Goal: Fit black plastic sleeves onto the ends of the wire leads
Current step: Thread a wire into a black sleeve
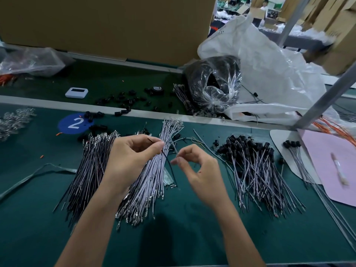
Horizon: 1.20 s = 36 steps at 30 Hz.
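My left hand (131,157) pinches a thin black wire lead (170,166) that hangs down over the pale wire pile (154,182). My right hand (196,168) pinches a pale grey wire lead (173,145) between thumb and forefinger, just right of the left hand. A pile of dark wire leads (90,166) lies to the left. To the right lies a heap of finished leads with black sleeves fitted (250,162). Loose black plastic sleeves (125,102) are scattered at the back of the green table (183,237).
A clear bag of black parts (213,83) and a large white plastic bag (269,74) sit at the back right. A pink sheet (327,170) lies at the right edge, a white device (76,92) at the back left. A metal post (325,97) slants up on the right.
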### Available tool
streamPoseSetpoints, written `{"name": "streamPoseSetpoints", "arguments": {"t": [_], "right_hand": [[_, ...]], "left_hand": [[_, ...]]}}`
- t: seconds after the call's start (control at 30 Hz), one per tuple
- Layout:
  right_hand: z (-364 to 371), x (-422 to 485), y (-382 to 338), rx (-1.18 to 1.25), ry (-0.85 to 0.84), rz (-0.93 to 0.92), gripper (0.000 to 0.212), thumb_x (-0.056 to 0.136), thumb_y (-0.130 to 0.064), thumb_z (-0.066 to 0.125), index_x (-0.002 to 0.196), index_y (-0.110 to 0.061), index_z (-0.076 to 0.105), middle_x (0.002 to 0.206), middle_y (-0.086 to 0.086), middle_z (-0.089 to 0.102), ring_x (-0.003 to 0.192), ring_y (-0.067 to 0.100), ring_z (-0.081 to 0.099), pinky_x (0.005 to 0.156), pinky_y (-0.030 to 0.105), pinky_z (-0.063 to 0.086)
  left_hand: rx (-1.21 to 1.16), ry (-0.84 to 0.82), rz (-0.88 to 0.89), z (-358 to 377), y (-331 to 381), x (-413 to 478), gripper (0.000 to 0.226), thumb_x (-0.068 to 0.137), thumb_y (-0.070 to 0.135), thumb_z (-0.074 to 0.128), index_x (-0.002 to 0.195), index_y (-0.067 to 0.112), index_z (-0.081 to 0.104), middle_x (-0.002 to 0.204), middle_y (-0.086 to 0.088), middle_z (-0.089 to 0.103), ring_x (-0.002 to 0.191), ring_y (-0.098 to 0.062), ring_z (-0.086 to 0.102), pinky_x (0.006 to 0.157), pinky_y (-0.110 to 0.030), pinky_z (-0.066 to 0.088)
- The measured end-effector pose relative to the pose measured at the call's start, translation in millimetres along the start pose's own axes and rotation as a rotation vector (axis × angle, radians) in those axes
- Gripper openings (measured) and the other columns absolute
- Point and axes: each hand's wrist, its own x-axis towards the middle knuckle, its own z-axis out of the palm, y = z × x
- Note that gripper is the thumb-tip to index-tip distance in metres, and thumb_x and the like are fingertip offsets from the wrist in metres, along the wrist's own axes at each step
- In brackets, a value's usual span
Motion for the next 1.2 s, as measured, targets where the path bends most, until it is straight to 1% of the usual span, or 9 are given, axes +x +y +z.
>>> {"name": "streamPoseSetpoints", "arguments": {"t": [0.1,0.2,0.33,0.47,0.6,0.83,0.97,1.07,1.2], "right_hand": [[5.4,-6.3,0.8,0.163,-0.001,0.072,0.016,0.092,-0.003,0.062,0.085,-0.017,0.062,0.076,0.001,0.071,0.073,0.014,0.070,0.072,0.024,0.054],[7.2,-12.0,3.0,0.290,0.012,0.146,0.011,0.093,-0.001,0.061,0.085,-0.009,0.062,0.071,0.004,0.068,0.066,0.023,0.068,0.069,0.032,0.057],[6.3,-19.3,6.9,0.362,0.016,0.225,0.009,0.092,0.000,0.061,0.084,-0.005,0.063,0.068,0.006,0.068,0.061,0.018,0.065,0.064,0.023,0.053],[5.6,-23.9,11.6,0.346,0.007,0.257,0.012,0.091,-0.001,0.063,0.082,-0.010,0.064,0.066,0.003,0.068,0.060,0.016,0.065,0.064,0.021,0.052],[5.3,-25.3,13.7,0.335,-0.015,0.270,0.017,0.090,0.000,0.063,0.079,-0.013,0.064,0.065,0.002,0.068,0.059,0.017,0.065,0.064,0.023,0.051],[10.3,-23.8,13.6,0.384,-0.002,0.280,0.008,0.089,-0.006,0.068,0.081,-0.009,0.068,0.070,0.005,0.070,0.061,0.015,0.066,0.063,0.023,0.053],[7.4,-21.6,18.7,0.349,0.104,0.299,0.015,0.084,0.002,0.071,0.076,-0.011,0.070,0.068,0.007,0.071,0.059,0.017,0.067,0.060,0.023,0.054],[-3.9,-19.4,25.2,0.324,0.209,0.343,0.020,0.080,0.004,0.073,0.074,-0.015,0.073,0.069,0.008,0.073,0.058,0.022,0.069,0.057,0.025,0.055],[-14.5,-17.8,33.7,0.342,0.234,0.356,0.018,0.084,0.001,0.070,0.074,-0.013,0.071,0.071,0.008,0.072,0.059,0.021,0.069,0.050,0.026,0.053]], "left_hand": [[-0.223,-0.004,-0.083,10.2,0.1,-1.2,0.007,0.065,0.021,0.077,0.071,0.018,0.079,0.068,-0.003,0.073,0.064,-0.007,0.065,0.064,-0.015,0.054],[-0.330,-0.010,-0.145,17.6,-3.4,-2.3,0.011,0.062,0.021,0.076,0.072,0.019,0.080,0.072,-0.003,0.074,0.066,-0.007,0.067,0.065,-0.016,0.054],[-0.338,0.025,-0.196,22.7,-10.4,-2.9,0.019,0.061,0.028,0.077,0.077,0.020,0.081,0.080,-0.002,0.075,0.067,-0.006,0.062,0.066,-0.015,0.053],[-0.351,0.035,-0.232,24.4,-14.6,-2.1,0.031,0.053,0.036,0.078,0.080,0.021,0.081,0.082,0.001,0.075,0.064,-0.005,0.057,0.066,-0.017,0.053],[-0.361,0.037,-0.243,24.9,-17.8,-1.6,0.035,0.051,0.038,0.080,0.081,0.020,0.081,0.085,-0.002,0.075,0.063,-0.006,0.058,0.066,-0.020,0.053],[-0.334,0.046,-0.256,32.9,-25.7,-0.3,0.026,0.060,0.028,0.079,0.083,0.014,0.079,0.080,-0.002,0.074,0.062,-0.006,0.059,0.064,-0.020,0.053],[-0.312,0.023,-0.255,39.1,-28.5,3.1,0.021,0.066,0.024,0.079,0.084,0.012,0.078,0.078,-0.002,0.074,0.063,-0.006,0.060,0.063,-0.017,0.052],[-0.251,-0.007,-0.251,44.1,-33.5,9.6,0.009,0.074,0.016,0.079,0.082,0.012,0.078,0.073,0.000,0.072,0.060,-0.004,0.057,0.059,-0.013,0.048],[-0.223,-0.045,-0.236,52.2,-40.2,18.5,0.005,0.076,0.013,0.078,0.080,0.011,0.078,0.070,0.002,0.070,0.060,-0.003,0.055,0.057,-0.011,0.046]]}}
